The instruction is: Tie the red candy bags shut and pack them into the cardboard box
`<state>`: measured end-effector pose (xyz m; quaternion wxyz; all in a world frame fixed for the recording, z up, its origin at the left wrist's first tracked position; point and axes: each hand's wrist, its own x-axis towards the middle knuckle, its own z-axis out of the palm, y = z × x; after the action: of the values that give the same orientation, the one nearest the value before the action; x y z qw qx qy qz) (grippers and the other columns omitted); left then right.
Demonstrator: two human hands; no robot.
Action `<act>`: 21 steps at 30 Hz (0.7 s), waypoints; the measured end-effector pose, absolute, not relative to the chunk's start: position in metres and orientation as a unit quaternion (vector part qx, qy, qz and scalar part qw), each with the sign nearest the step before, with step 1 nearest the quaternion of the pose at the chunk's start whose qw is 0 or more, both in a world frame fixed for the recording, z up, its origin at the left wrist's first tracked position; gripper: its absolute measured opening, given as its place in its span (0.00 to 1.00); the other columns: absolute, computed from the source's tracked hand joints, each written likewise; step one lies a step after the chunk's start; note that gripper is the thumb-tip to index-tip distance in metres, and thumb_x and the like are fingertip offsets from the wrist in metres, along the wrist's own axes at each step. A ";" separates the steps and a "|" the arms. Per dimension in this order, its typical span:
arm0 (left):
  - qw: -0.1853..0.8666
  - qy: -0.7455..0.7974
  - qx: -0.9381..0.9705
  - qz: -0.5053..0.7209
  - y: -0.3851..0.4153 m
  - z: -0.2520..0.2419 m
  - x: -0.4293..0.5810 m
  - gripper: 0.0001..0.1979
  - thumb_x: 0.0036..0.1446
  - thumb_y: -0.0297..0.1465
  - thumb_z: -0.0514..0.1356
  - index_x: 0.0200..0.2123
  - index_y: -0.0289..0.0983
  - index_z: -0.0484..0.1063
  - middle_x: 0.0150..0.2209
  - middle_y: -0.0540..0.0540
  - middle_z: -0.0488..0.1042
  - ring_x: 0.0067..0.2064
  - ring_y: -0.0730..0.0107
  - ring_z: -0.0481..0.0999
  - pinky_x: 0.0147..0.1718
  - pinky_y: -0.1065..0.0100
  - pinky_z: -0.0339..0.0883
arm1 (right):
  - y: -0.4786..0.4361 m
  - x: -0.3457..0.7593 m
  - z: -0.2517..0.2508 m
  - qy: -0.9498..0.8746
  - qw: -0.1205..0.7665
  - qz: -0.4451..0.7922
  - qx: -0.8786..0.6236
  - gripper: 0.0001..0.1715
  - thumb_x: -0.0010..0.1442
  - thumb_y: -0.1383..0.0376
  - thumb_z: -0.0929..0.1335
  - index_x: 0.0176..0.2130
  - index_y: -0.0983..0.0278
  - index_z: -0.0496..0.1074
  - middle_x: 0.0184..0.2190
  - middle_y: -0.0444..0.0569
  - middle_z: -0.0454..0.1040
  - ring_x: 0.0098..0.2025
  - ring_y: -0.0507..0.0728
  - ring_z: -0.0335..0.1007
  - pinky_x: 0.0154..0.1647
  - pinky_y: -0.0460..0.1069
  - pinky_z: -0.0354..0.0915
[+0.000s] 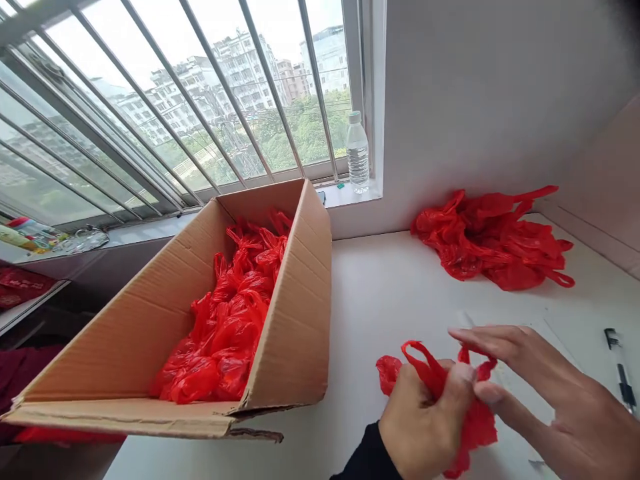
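Note:
My left hand (425, 420) is closed around a red plastic bag (477, 427) at the lower right, just above the white table. One handle loop of the bag stands up over the knuckles, and a knotted-looking lump sticks out on the left. Close by on the right is my right hand (555, 393), its thumb and forefinger apart. A thin red strap of the bag lies in the gap between them, close against the fingers. What the bag contains, if anything, is hidden by the hands.
A cardboard box (300, 320) full of bunched red bags (230, 313) stands at left. More red bags (493, 240) lie piled by the wall. A water bottle (357, 153) stands on the sill beside the barred window. A pen (623, 373) lies at far right on the table (370, 287).

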<state>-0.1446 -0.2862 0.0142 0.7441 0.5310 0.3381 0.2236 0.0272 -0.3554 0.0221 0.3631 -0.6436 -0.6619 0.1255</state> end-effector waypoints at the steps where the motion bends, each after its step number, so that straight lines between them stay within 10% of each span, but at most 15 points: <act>1: 0.748 0.336 0.531 0.211 -0.283 0.018 -0.145 0.27 0.61 0.54 0.54 0.28 0.36 0.73 0.24 0.47 0.69 0.25 0.71 0.65 0.27 0.67 0.61 | -0.355 0.030 0.021 -0.656 0.348 0.145 -0.654 0.22 0.64 0.52 0.68 0.57 0.50 0.70 0.49 0.48 0.75 0.46 0.59 0.77 0.36 0.47 0.76; 11: 0.792 0.380 0.452 0.153 -0.266 0.002 -0.150 0.30 0.61 0.55 0.54 0.41 0.32 0.74 0.19 0.52 0.67 0.16 0.78 0.62 0.14 0.75 0.55 | -0.349 0.014 0.038 -0.591 0.331 0.282 -0.680 0.11 0.69 0.54 0.63 0.42 0.54 0.71 0.37 0.44 0.75 0.36 0.54 0.74 0.25 0.44 0.68; 16: 0.842 0.312 0.396 0.189 -0.258 0.005 -0.147 0.23 0.64 0.49 0.56 0.37 0.33 0.75 0.21 0.50 0.69 0.21 0.76 0.68 0.22 0.74 0.62 | -0.354 0.004 0.040 -0.596 0.376 0.294 -0.646 0.07 0.68 0.57 0.65 0.45 0.53 0.71 0.38 0.43 0.75 0.40 0.54 0.74 0.41 0.46 0.72; 21: 0.848 0.297 0.381 0.220 -0.250 0.011 -0.153 0.14 0.60 0.39 0.64 0.30 0.34 0.73 0.29 0.46 0.72 0.30 0.73 0.70 0.31 0.72 0.64 | -0.348 0.008 0.024 -0.634 0.350 0.258 -0.639 0.42 0.58 0.60 0.73 0.65 0.49 0.55 0.59 0.49 0.67 0.62 0.60 0.63 0.58 0.54 0.67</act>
<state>-0.1525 -0.2501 0.0105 0.8476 0.3811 0.2968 0.2197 0.0084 -0.3478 0.0241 0.3498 -0.6392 -0.6345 0.2580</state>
